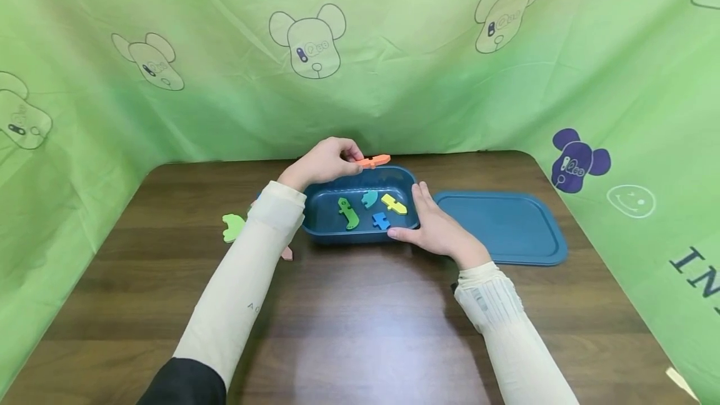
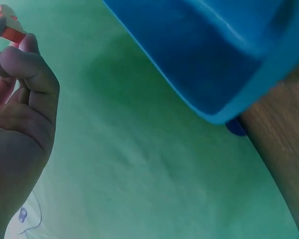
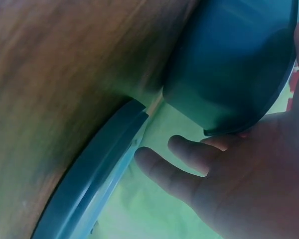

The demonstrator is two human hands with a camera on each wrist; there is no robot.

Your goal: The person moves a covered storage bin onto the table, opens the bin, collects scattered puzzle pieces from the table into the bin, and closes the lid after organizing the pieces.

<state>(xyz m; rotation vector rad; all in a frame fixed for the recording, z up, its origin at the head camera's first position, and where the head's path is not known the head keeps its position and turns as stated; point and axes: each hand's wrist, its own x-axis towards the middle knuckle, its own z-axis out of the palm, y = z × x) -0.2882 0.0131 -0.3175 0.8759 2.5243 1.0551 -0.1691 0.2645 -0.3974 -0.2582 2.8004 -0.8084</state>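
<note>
In the head view my left hand [image 1: 330, 159] pinches an orange puzzle piece [image 1: 377, 160] between thumb and fingers, above the back rim of a dark blue box [image 1: 349, 239]. The left wrist view also shows this orange piece [image 2: 12, 34] at the fingertips. Inside the box lie a green piece [image 1: 349, 214], a teal piece [image 1: 369, 198], a yellow piece [image 1: 394, 204] and a blue piece [image 1: 380, 221]. My right hand [image 1: 441, 230] rests against the box's right end, fingers extended along the side and thumb at the front rim.
A blue lid [image 1: 506, 227] lies flat on the wooden table [image 1: 360, 317], right of the box. Left of the box are a light green piece [image 1: 233, 227] and a pink piece [image 1: 287, 254], partly behind my left arm. A green cloth [image 1: 394, 105] hangs behind the table.
</note>
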